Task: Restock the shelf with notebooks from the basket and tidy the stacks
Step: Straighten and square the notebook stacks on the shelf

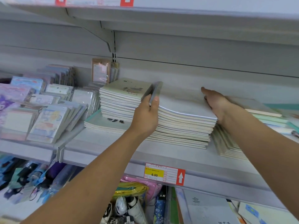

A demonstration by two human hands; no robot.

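Shelf: a pale grey metal shelf (pixel 100 147) at chest height carries the notebook stacks; a red and yellow price tag (pixel 164 174) reading 6.00 sits on its front rail.
Middle stack: a tall pile of thin notebooks (pixel 182 125) lies flat on the shelf, spines and page edges toward the camera, long axis running left to right; the top covers sag and curve down toward the front.
Left stack: a second, squarer pile (pixel 119 97) stands just left of the middle one, touching it, with a wider teal-edged pile (pixel 103 122) beneath.
Right stack: more notebooks (pixel 226 143) lean against the right end of the middle pile, tilted, partly hidden by the forearm.
Left hand: the left hand (pixel 146 117) grips the left end of the middle stack, thumb on top, and lifts a grey cover (pixel 153 91) upright on its edge.
Right hand: the right hand (pixel 216 102) lies flat with straight fingers along the right end of the stack's top, pressing it; motion blur softens it.
Left bay: small packaged notepads (pixel 48 120) stand in rows, leaning back.
Lower shelf: folded umbrellas (pixel 32 177) and pouches sit below.
Basket: not in view.
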